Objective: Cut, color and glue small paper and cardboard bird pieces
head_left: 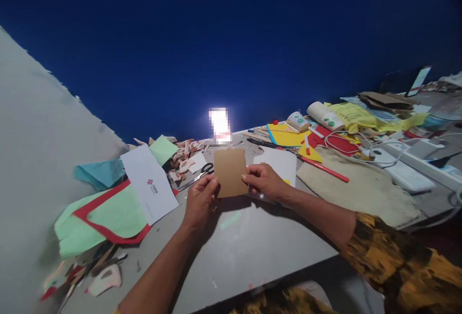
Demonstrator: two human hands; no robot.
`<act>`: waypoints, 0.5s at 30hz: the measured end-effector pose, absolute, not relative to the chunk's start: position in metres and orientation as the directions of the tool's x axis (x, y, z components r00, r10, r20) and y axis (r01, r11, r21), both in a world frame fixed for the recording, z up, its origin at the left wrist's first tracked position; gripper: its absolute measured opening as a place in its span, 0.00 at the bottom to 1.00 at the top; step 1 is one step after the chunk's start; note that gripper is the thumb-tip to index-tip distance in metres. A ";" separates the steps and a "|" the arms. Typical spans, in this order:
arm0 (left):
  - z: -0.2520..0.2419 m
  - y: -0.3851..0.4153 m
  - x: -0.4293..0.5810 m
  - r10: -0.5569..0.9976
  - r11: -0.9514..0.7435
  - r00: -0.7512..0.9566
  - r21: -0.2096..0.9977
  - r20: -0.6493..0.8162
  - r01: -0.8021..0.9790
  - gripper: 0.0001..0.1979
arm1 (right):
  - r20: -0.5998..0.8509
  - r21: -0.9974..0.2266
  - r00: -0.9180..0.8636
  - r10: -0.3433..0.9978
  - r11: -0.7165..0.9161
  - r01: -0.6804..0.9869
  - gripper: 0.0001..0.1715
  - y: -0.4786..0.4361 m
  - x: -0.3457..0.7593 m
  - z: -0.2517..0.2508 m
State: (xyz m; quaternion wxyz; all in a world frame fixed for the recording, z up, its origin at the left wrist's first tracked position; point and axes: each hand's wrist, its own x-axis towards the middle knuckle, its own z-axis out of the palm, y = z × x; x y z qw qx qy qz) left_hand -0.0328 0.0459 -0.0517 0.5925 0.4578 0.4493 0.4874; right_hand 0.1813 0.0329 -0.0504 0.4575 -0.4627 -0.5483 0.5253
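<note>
Between my two hands a brown piece of cardboard point(231, 172), roughly square, is held up over the grey table point(267, 246). My left hand point(201, 197) pinches its left edge near the lower corner, thumb on the near face. On the opposite edge, my right hand point(265, 180) grips it with thumb and bent fingers. Dark-handled scissors point(206, 169) lie just beyond my left hand. A white sheet of paper point(277, 160) is partly hidden behind my right hand. Below the cardboard lies a pale green strip point(231, 220).
Coloured papers, including a white printed sheet point(149, 184), are heaped at the left. To the right are a red pen-like stick point(325, 169), a beige cloth point(353, 189), a paper roll point(325, 116) and a white power strip point(438, 167) with cables. A blue wall point(231, 40) rises behind.
</note>
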 end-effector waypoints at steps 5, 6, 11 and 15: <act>-0.054 0.043 -0.031 0.975 0.179 0.161 0.966 -0.150 -0.184 0.17 | 0.018 -0.995 -0.182 0.983 0.036 0.094 0.16 0.030 0.178 -0.051; -0.055 0.043 -0.031 0.976 0.176 0.163 0.966 -0.146 -0.187 0.17 | 0.021 -0.993 -0.183 0.983 0.042 0.110 0.15 0.029 0.178 -0.050; -0.056 0.042 -0.030 0.980 0.134 0.171 0.974 -0.103 -0.181 0.16 | 0.092 -0.981 -0.136 0.986 0.114 0.160 0.15 0.029 0.178 -0.046; -0.048 0.040 -0.031 0.985 0.105 0.153 0.984 -0.083 -0.144 0.16 | 0.093 -0.984 -0.168 0.981 0.116 0.132 0.17 0.029 0.180 -0.049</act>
